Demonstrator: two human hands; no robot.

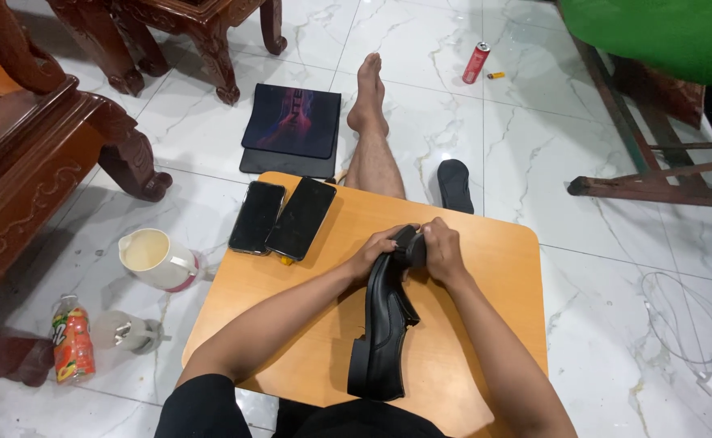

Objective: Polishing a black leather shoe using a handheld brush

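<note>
Both hands closed on the toe end of a black leather shoe (386,324): left hand (378,250) wraps the near-left side of the toe, right hand (441,247) caps it from the right and seems to press a small dark item, maybe a cloth or sponge, against the leather. Can't tell which. Shoe lies sole-left across the wooden lap table (486,324), heel toward the body, toe up in the grip.

Judgement: to work the toe well, keep left hand as the brace, let the right make short strokes, and rest the heel on the table so the shoe doesn't twist.

Pose: both forearms converge from the body, wrists bent inward. Just left of the grip lie two dark phones (283,217); beyond it, a bare leg (369,138) stretched out on the marble floor (599,268).
</note>
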